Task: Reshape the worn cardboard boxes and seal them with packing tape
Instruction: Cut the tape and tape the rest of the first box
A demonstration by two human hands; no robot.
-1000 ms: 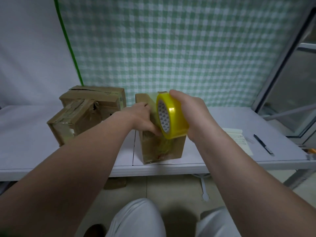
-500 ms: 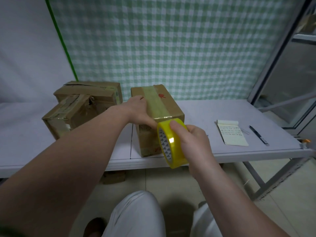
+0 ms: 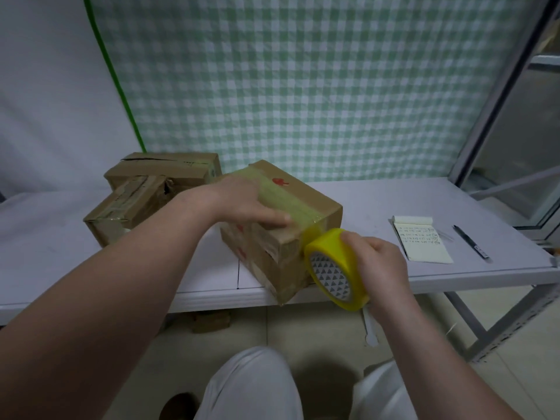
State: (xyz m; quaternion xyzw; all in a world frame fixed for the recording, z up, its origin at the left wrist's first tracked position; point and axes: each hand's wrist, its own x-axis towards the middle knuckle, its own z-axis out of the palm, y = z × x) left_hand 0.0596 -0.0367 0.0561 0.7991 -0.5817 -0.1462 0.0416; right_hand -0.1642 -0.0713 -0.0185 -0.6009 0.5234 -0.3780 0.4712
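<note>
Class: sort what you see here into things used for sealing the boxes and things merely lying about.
In use: cardboard box, yellow tape roll, left hand, right hand, two other boxes.

Lying about: notepad, pen, cardboard scrap on the floor.

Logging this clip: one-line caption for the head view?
Left hand steadies a cardboard box while right hand draws the yellow tape roll down its front.

The notepad [image 3: 421, 242] writing is too small to read; the rear box [image 3: 169, 168] is partly hidden.
</note>
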